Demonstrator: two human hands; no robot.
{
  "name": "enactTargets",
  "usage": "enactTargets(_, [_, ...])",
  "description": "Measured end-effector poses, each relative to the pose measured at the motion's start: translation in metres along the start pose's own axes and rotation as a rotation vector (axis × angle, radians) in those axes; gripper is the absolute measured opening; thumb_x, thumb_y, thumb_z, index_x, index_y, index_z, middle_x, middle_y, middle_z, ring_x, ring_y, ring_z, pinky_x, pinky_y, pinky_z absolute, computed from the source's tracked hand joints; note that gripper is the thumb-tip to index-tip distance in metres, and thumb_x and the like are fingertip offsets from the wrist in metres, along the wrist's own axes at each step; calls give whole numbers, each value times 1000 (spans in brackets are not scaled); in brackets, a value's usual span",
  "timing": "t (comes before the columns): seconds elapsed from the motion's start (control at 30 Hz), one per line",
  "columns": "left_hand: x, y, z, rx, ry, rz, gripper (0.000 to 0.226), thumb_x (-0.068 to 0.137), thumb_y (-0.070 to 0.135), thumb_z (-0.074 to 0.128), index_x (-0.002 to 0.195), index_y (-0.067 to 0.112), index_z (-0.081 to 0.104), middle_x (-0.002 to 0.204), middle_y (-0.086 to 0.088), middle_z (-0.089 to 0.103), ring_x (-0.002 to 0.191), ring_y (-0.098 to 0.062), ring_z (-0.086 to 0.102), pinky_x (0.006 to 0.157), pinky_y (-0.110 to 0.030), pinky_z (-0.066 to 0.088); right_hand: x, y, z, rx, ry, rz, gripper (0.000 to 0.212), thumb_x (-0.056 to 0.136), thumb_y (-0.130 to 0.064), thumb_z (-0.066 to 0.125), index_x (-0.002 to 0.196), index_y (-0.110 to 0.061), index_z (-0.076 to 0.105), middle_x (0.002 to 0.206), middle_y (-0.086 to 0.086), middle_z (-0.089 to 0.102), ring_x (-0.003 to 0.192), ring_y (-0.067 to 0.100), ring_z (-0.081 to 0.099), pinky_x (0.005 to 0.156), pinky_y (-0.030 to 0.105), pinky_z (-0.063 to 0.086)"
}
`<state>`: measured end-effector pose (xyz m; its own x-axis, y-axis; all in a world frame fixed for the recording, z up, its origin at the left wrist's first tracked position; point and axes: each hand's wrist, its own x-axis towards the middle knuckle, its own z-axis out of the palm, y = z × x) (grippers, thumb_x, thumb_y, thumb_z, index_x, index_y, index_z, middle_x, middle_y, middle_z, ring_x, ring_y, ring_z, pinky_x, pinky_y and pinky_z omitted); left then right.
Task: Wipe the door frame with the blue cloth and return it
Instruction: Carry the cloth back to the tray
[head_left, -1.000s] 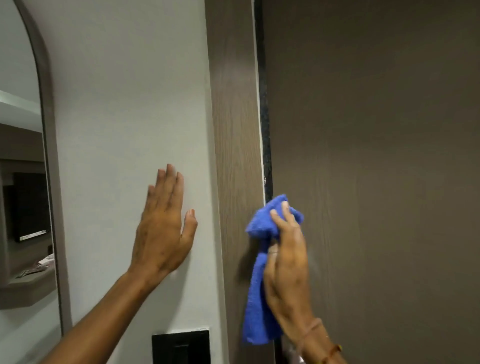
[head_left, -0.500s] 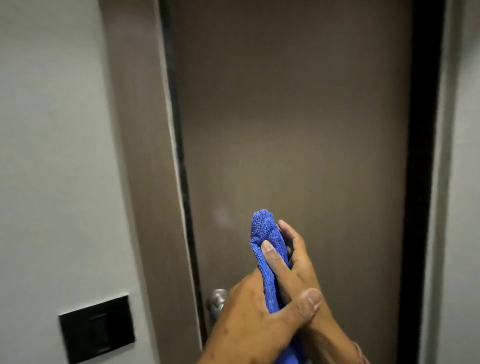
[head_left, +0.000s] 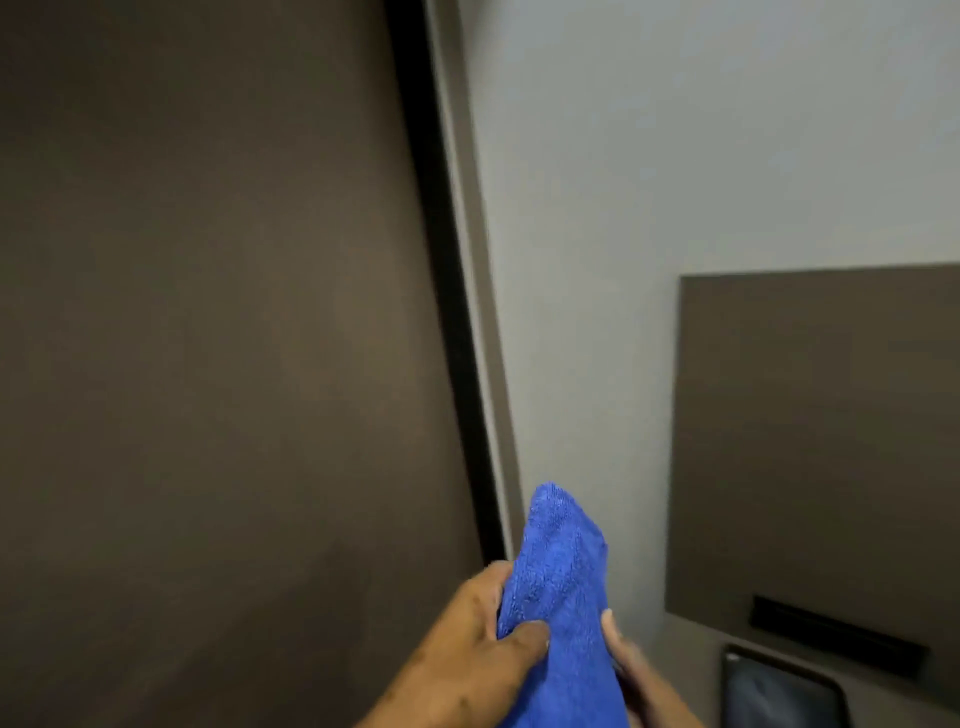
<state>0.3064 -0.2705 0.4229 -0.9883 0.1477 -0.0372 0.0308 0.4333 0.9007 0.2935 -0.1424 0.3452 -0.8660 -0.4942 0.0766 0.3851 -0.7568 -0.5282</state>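
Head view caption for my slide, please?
Both hands, left hand and right hand, hold the blue cloth before the door frame.

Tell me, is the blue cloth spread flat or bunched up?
Bunched up: the blue cloth rises in a narrow crumpled peak, pinched between the left hand and right hand.

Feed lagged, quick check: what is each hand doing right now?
Left hand: closed on the blue cloth.
Right hand: also holding the blue cloth, from its other side.

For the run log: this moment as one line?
blue cloth: bunched, upright | left hand: gripping | right hand: gripping | door frame: untouched
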Motion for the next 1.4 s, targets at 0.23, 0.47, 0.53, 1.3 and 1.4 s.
enactTargets(0.23, [116,-43,147,-62,-54,-289,18,84,19,65,99,20,56,94,4,67,80,-2,62,56,-4,46,-31,-93,-163,-122,473,107,37,78,-17,71,111,0,67,112,24,70,105,36,67,89,42,56])
enactTargets(0.47, [217,-130,311,-273,-348,-604,52,55,13,79,106,10,68,94,-9,78,90,-21,73,82,-29,57,-63,-133,-349,-255,825,17,60,68,-10,76,124,-17,56,115,7,72,104,23,69,72,26,59])
enactTargets(0.53, [234,-156,354,-296,-355,-680,51,59,5,82,108,4,66,102,-21,74,99,-34,68,96,-48,51,-75,-136,-397,-246,888,24,55,77,-3,72,126,-19,52,106,1,76,95,19,72,66,24,60])
enactTargets(1.3, [389,-431,554,171,-183,-783,34,84,7,61,115,-1,53,115,-24,63,103,-40,61,85,-42,53,-13,-86,-713,-737,1341,486,57,78,4,69,127,5,41,123,30,57,114,42,55,99,48,47])
enactTargets(1.4, [393,-440,555,335,-214,-677,34,83,9,59,115,0,51,112,-26,63,99,-42,61,86,-49,54,-13,-78,-722,-1041,1343,597,46,79,-4,67,121,2,48,116,23,61,106,37,59,83,30,47])
